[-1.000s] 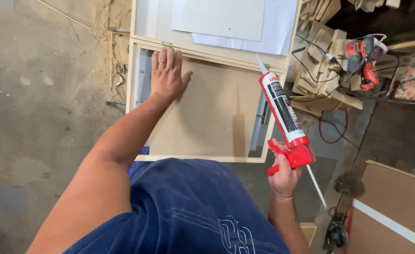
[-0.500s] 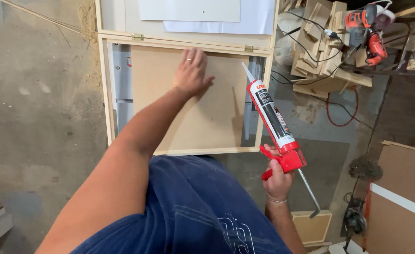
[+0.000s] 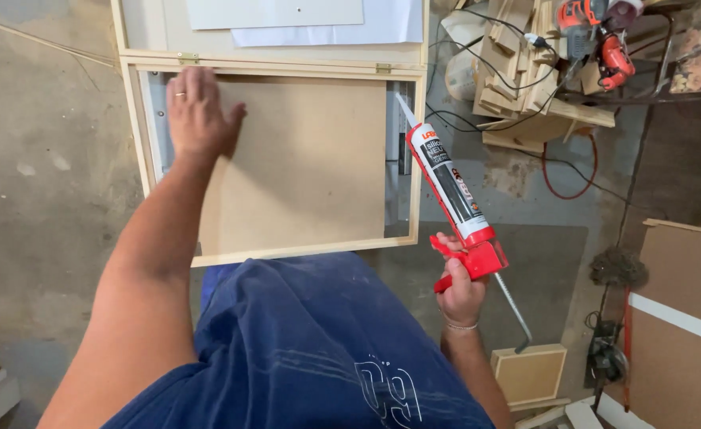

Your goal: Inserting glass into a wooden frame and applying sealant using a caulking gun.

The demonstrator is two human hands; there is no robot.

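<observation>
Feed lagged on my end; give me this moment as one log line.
left hand: flat on panel in frame | right hand: grips caulk gun, nozzle at frame's right edge

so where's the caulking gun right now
In the head view the red caulking gun is at centre right, held in the right hand, its nozzle pointing at the right edge of the wooden frame.

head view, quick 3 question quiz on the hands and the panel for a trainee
1. True or false: the left hand lies flat on the brown panel.
2. What does the right hand hold? A) drill B) caulking gun C) hammer
3. Where do the two brass hinges sit on the wooden frame?

Key: 1 true. 2 B, the red caulking gun. 3 along its far edge.
</observation>
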